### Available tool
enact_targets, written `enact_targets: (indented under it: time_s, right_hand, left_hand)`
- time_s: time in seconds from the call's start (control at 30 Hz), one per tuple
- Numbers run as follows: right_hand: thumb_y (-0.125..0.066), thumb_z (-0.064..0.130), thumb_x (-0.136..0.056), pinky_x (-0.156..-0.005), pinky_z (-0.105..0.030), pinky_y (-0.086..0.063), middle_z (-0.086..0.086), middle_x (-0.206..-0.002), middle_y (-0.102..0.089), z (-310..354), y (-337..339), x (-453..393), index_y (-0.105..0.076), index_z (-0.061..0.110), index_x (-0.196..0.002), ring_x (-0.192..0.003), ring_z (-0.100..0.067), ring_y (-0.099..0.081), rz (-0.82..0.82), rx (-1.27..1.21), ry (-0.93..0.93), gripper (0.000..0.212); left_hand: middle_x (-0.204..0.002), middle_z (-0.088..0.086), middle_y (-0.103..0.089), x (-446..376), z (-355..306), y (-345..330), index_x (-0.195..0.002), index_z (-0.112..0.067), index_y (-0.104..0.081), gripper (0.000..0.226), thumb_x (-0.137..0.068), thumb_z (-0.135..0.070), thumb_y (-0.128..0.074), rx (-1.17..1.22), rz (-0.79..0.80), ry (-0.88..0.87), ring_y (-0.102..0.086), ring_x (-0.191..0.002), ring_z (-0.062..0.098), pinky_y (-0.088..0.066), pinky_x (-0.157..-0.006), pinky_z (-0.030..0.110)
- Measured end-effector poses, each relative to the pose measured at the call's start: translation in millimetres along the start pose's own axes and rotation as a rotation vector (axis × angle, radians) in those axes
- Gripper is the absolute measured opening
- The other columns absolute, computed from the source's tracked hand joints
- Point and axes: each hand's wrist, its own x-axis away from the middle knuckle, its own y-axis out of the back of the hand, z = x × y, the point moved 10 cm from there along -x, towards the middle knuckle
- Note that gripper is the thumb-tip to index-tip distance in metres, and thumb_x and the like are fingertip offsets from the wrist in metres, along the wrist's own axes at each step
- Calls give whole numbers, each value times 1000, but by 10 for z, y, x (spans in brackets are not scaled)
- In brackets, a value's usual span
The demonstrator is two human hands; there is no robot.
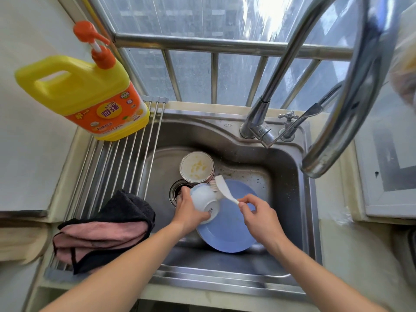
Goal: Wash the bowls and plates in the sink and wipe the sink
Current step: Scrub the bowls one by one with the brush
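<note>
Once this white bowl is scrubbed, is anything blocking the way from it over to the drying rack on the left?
Partly. The bowl, held in the left hand, has open sink between it and the rack. But a folded cloth covers the rack's near end and the detergent jug sits at its far end; the middle bars are free.

Behind the basin there is a window with bright daylight, and a steel railing with vertical bars stands in front of the glass. A pale wall is on the left. The cream tabletop looks stained and worn.
</note>
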Motion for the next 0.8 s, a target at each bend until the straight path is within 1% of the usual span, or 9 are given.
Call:
enact_targets:
  time_s: [0.07,0.17,0.3,0.43,0.5,0.57,0.63,0.7,0.8]
  right_hand:
    - [-53,33,-100,-45,-25,-31,6,-47,-47,-16,45,-40,-63,26,-88,-41,-9,-36,1,-6,-23,17]
    - [-55,34,-100,-47,-25,-30,4,-49,-45,182,-106,28,-65,30,-90,-45,-12,-34,142,-43,47,15]
    - [-51,33,-99,-45,-25,-37,6,-54,-57,144,70,-87,-63,28,-87,-46,-11,-45,-10,40,-45,17]
    - [-51,32,-101,-39,-19,-32,12,-45,-51,333,-101,-30,-63,29,-88,-40,-6,-41,113,20,23,17]
    - [-50,33,-100,-43,-23,-36,10,-52,-57,314,-43,-54,-62,30,-87,-43,-6,-43,58,54,4,18]
    - [-48,33,-100,-44,-26,-40,2,-65,-63,200,56,-111,-61,29,-86,-49,-13,-49,-9,56,-72,19]
    - [-48,34,-100,-46,-28,-41,-2,-68,-65,152,51,-128,-60,28,-86,-51,-16,-51,-9,70,-86,19]
    - [-49,34,-100,-47,-28,-41,0,-68,-65,160,-1,-113,-60,29,-85,-52,-15,-51,5,96,-59,19]
    - [-50,35,-100,-49,-28,-40,2,-66,-65,122,-71,-62,-61,29,-87,-50,-11,-49,33,140,-36,18]
  left_hand:
    - [-121,7,-38,9,-32,-10,-110,-19,-29,66,-70,-22,-81,-21,-6,-27,-43,-110,25,-40,-86,31]
    - [-122,6,-38,19,-64,0,-111,-19,-29,66,-71,-24,-81,-19,-4,-50,-41,-112,22,-42,-91,33]
    - [-124,7,-36,46,-84,-11,-112,-18,-29,66,-74,-25,-82,-38,14,-72,-43,-109,23,-41,-90,31]
    - [-126,6,-37,64,-87,-5,-114,-17,-29,67,-75,-28,-82,-35,9,-78,-42,-110,20,-40,-90,30]
    - [-127,7,-36,64,-72,-14,-114,-16,-28,67,-76,-29,-82,-48,14,-73,-43,-111,21,-40,-91,29]
    - [-129,9,-36,65,-27,-28,-115,-15,-27,68,-77,-32,-81,-68,12,-38,-44,-114,24,-40,-93,29]
    - [-132,13,-38,53,76,-29,-121,-13,-25,76,-76,-39,-81,-124,29,61,-46,-120,31,-42,-97,33]
    - [-139,16,-36,26,203,-16,-134,-10,-23,97,-68,-45,-84,-232,73,187,-42,-129,36,-42,-104,39]
    - [-144,12,-30,-73,93,22,-144,-15,-23,111,-59,-36,-92,-311,116,177,-33,-137,36,-40,-110,44]
